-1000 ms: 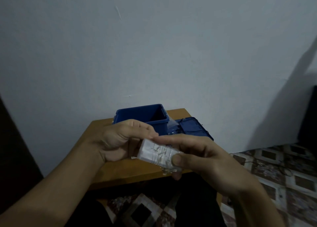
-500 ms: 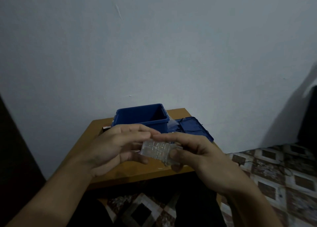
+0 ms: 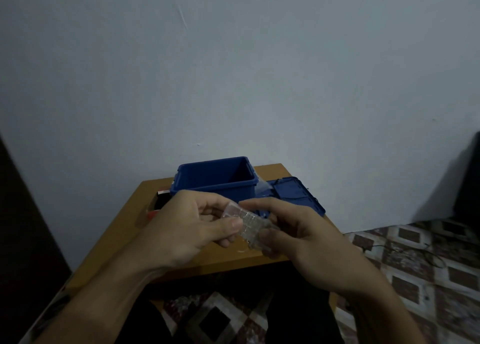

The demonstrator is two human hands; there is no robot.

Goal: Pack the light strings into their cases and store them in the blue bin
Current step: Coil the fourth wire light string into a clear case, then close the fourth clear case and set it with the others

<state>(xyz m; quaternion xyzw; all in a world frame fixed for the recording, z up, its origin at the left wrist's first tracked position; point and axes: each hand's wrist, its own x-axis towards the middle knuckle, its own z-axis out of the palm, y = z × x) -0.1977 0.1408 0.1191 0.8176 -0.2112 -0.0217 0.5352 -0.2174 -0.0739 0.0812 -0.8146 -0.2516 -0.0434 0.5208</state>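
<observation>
Above brown wooden table (image 3: 122, 232): left hand (image 3: 192, 224), right hand (image 3: 293, 229) both pinch clear plastic case (image 3: 246, 224), partly hiding open blue plastic bin (image 3: 215, 186); flat blue lid (image 3: 293, 193) just right.

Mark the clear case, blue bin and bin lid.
clear case (image 3: 246, 224): head view, its ribbed middle.
blue bin (image 3: 213, 171): head view, inner far wall.
bin lid (image 3: 293, 193): head view, top face.

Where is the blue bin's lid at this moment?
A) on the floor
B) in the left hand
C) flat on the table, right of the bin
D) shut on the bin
C: the blue lid lies on the wooden table, right of the open blue bin.
</observation>
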